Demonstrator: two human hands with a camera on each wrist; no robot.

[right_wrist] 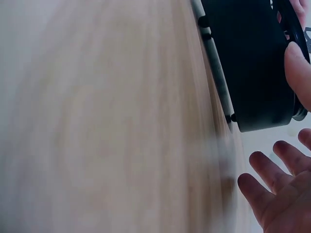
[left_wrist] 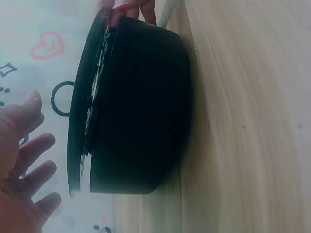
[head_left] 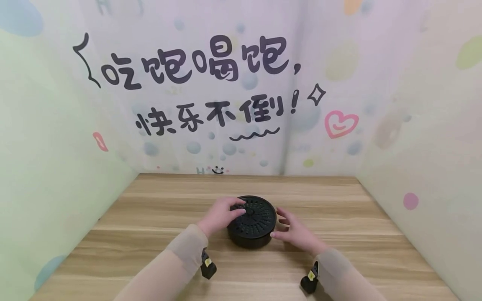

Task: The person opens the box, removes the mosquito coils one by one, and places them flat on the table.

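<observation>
A round black holder [head_left: 249,241] stands on the table, topped by a perforated black lid [head_left: 260,219]. In the left wrist view a narrow gap shows between the lid and the holder body [left_wrist: 141,107], and a small ring [left_wrist: 53,99] stands up from the lid. My left hand [head_left: 222,215] hovers over the left part of the lid, fingers spread and loosely bent. At the right side is my right hand [head_left: 299,236], its fingers loosely extended close to the rim. The right wrist view shows its thumb [right_wrist: 297,73] overlapping the lid's edge, with the other fingers apart from the holder.
The wood-grain table [head_left: 150,251] spreads around the holder. A printed back wall [head_left: 226,159] rises behind it, with pale side walls [head_left: 56,167] to the left and right. Small black cameras [head_left: 208,267] are worn on both wrists.
</observation>
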